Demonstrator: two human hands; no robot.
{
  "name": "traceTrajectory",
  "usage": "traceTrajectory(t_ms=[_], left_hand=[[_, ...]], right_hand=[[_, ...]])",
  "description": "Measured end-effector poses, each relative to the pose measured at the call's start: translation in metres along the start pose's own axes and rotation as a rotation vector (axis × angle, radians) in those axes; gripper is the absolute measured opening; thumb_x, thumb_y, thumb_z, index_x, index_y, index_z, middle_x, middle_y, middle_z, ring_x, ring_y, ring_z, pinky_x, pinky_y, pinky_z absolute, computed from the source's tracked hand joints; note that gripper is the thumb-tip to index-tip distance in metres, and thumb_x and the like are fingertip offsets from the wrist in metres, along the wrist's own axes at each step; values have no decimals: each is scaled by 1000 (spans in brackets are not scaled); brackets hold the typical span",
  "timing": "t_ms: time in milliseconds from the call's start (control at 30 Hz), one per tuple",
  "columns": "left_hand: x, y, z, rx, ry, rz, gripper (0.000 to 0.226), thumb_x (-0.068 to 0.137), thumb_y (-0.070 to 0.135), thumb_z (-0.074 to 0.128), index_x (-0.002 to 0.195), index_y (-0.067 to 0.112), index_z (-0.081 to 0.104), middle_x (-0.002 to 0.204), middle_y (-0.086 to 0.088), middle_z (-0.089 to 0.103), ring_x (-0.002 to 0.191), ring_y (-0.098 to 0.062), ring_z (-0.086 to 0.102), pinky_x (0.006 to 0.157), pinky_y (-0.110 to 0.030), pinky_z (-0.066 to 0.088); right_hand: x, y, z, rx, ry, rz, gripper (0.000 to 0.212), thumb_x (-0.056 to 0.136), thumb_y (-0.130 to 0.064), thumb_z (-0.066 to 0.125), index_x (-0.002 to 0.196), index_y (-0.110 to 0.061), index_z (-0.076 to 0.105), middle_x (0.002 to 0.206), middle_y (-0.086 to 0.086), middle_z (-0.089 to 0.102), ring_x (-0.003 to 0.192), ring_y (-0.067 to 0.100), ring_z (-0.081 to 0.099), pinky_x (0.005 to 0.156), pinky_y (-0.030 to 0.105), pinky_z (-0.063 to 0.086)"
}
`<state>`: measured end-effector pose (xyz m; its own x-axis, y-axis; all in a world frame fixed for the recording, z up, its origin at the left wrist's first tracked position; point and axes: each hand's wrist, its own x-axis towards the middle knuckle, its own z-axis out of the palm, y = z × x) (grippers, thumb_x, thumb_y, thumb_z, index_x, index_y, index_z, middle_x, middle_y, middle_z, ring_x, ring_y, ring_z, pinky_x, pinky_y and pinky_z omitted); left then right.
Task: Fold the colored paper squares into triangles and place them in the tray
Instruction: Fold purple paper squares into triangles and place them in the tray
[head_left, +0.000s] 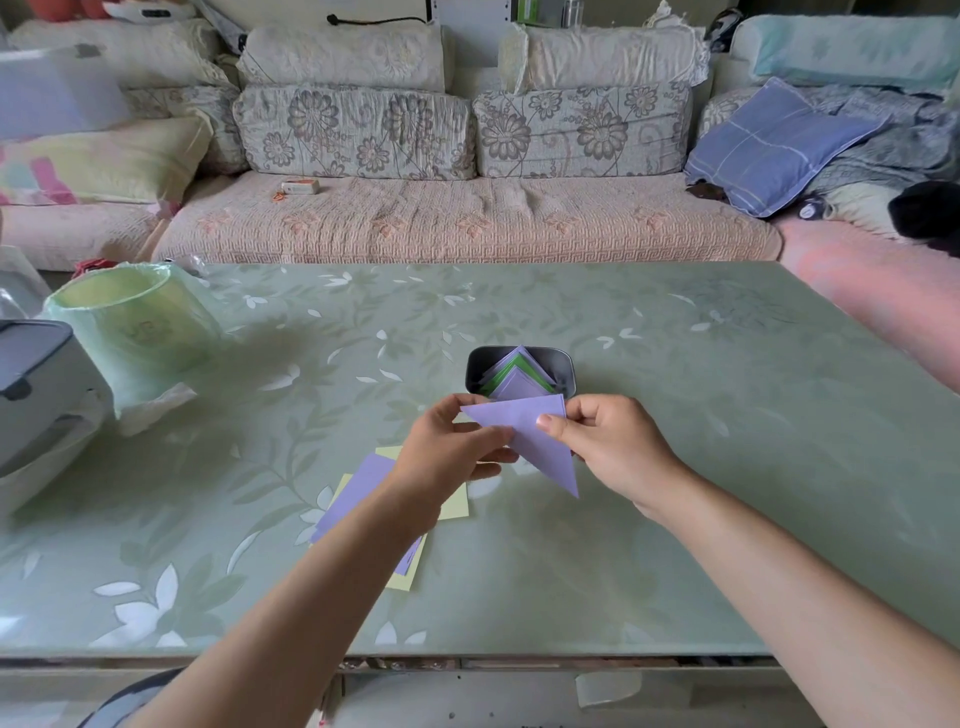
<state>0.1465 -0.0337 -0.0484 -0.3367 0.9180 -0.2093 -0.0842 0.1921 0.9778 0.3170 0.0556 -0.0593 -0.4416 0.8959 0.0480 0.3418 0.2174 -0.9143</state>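
**Holding a Folded Purple Triangle Just Short of the Tray**

Both hands hold a lilac paper triangle (540, 447) in the air above the pale green leaf-patterned glass table (701, 467). Its long edge runs along the top and one point hangs downward. The left hand (457, 447) pinches the left part of the sheet between thumb and curled fingers. The right hand (610, 447) clamps the right side, with the thumb pressed flat on the face and the other fingers folded behind. Gripping both sides likely keeps the layers closed along the crease so the fold does not spring open.

The small dark metal tray (475, 370) sits on the table just beyond the hands. It holds a fanned stack of purple and green folded triangles (514, 379) with their points aimed away. The held piece looks ready to join them, so the fold itself seems done.

Under the left forearm lie loose unfolded purple and yellow paper squares (353, 493), within reach for the next fold. That suggests the task is only partly through.
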Motion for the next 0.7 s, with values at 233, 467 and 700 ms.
traceTrajectory(t_ms=[233, 467, 700], left_hand=[[-1, 7, -12, 248, -26, 116, 15, 81, 17, 80, 95, 21, 75, 87, 6, 76, 76, -2, 66, 69, -15, 51], [-3, -1, -2, 269, -1, 86, 8, 82, 22, 79, 90, 21, 76, 77, -2, 73, 67, -8, 60, 63, -18, 49], [-5, -5, 3, 263, -25, 106, 8, 82, 27, 79, 86, 21, 77, 83, 2, 76, 67, -7, 62, 66, -24, 48]], right_hand=[[-2, -1, -9, -221, -210, -101, 35, 89, -30, 73, 77, 0, 59, 63, 0, 45, 61, 12, 36, 60, 28, 29], [-6, -5, -1, -22, -99, 9, 25, 86, -30, 77, 75, -9, 69, 63, -4, 50, 58, 11, 39, 56, 24, 29], [-6, -4, -1, -45, -145, 11, 21, 86, -29, 78, 77, -11, 73, 65, -4, 53, 61, 12, 40, 57, 25, 30]])
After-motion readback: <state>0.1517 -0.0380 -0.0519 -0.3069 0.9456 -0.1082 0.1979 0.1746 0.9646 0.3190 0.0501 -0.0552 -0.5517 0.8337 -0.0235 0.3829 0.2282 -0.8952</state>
